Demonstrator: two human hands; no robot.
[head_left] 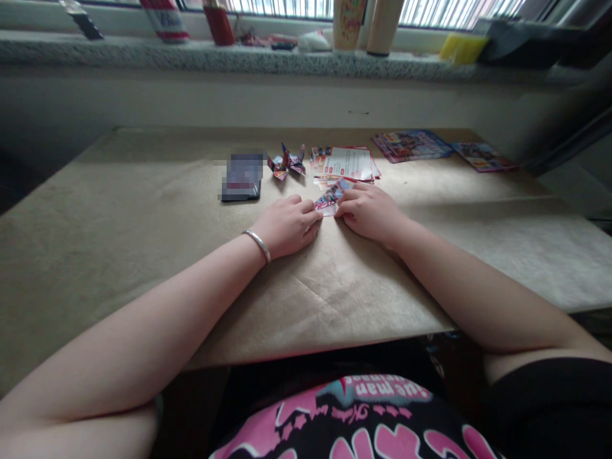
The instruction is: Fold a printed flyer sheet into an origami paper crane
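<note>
Item one: a folded paper [329,196], printed in several colours, lying low over the near middle of the table [315,293], between our two hands.

Item two: our left hand [291,224], back upward, fingers bent and drawn together. We count its grip as narrow, holding the folded paper at its left end; how the thumb sits we cannot tell. A silver bracelet [258,247] circles the wrist.

Item three: our right hand [370,210], fingers curled over the right part of the same paper, thumb close by, grip likewise narrow. How firmly either hand presses we cannot tell.

Item four: a paper stack [349,164] of loose, printed sheets, just beyond the right hand, the top one mostly white.

Item five: two folded paper figures, pointed and dark-patterned, one at left [279,167] and one at right [295,160], standing side by side to the left of the stack.

Item six: a dark, flat device [243,177], its face blurred out, left of the figures.

Item seven: a pile of colourful leaflets [411,145] near the far edge, with a smaller leaflet group [484,157] to its right.

Item eight: a speckled windowsill [268,62] behind, bearing a red can [165,20] and a yellow block [463,48].
</note>
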